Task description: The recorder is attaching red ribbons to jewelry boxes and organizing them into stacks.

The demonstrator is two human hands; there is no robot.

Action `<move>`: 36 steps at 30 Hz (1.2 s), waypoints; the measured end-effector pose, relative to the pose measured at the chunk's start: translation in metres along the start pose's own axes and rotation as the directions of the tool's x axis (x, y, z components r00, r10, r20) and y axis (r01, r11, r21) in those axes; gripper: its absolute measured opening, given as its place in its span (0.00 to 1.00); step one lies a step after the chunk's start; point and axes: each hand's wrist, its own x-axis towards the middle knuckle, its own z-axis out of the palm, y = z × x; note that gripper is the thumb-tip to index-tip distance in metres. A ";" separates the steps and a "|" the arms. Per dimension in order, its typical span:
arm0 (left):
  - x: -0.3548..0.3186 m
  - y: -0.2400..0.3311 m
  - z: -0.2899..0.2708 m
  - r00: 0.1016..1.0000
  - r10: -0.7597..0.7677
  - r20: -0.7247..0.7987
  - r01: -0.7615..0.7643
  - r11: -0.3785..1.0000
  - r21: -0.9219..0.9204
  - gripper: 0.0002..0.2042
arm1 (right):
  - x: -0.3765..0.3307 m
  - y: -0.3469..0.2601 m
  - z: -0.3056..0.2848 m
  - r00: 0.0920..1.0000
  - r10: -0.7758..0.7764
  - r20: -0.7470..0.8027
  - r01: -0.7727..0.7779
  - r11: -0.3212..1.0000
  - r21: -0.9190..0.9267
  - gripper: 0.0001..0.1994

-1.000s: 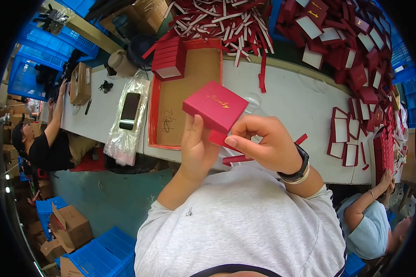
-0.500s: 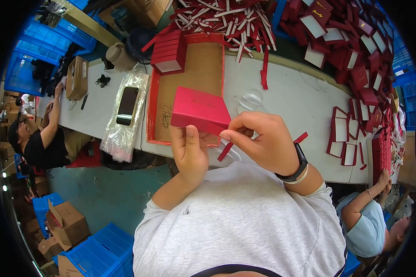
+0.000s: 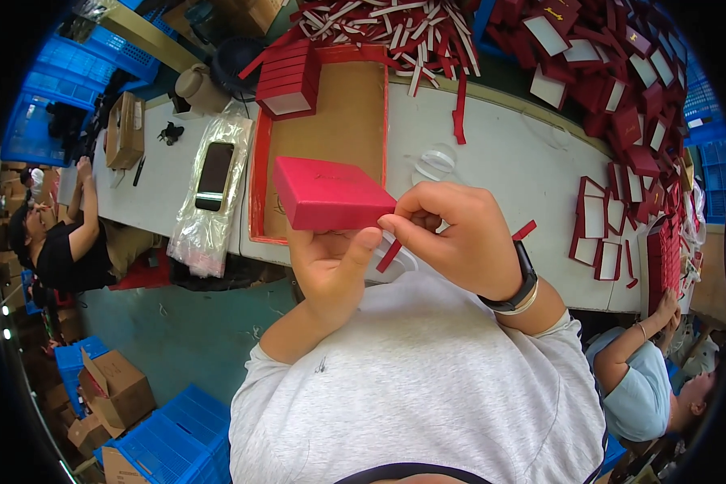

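A red gift box (image 3: 331, 198) with small lettering on its lid rests, tilted, on the fingers of my left hand (image 3: 327, 270). The left thumb stands up by the box's near side, and most of the other fingers are hidden under it. My right hand (image 3: 464, 242), with a dark band at the wrist, pinches at the box's right corner. Pieces of red ribbon (image 3: 389, 255) show below and to the right of these fingers; their middle part is hidden behind the hand.
Beyond the box lies a shallow red-rimmed tray (image 3: 385, 121) with stacked red boxes (image 3: 289, 81) at its far left. A phone (image 3: 215, 176) lies on plastic bags at left. Ribbons (image 3: 395, 32) and red boxes (image 3: 621, 105) are heaped behind. Co-workers sit at both sides.
The red box has shifted left and turned in my left hand, showing more of its near side. The left thumb has slid off its side. My right hand stays pinched at the corner.
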 end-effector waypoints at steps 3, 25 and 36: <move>-0.006 0.004 0.002 1.000 0.012 -0.001 -0.012 0.999 0.034 0.20 | -0.005 0.003 0.002 0.998 -0.061 -0.019 0.060 0.997 -0.038 0.08; 0.018 0.018 -0.039 0.915 0.187 -0.358 -0.138 0.978 0.157 0.13 | -0.010 0.011 -0.031 0.992 -0.119 0.028 0.113 0.980 0.165 0.06; 0.021 0.010 -0.033 0.920 0.048 -0.388 -0.071 0.996 -0.045 0.11 | -0.009 0.013 -0.026 0.986 -0.128 -0.104 0.116 0.987 -0.111 0.07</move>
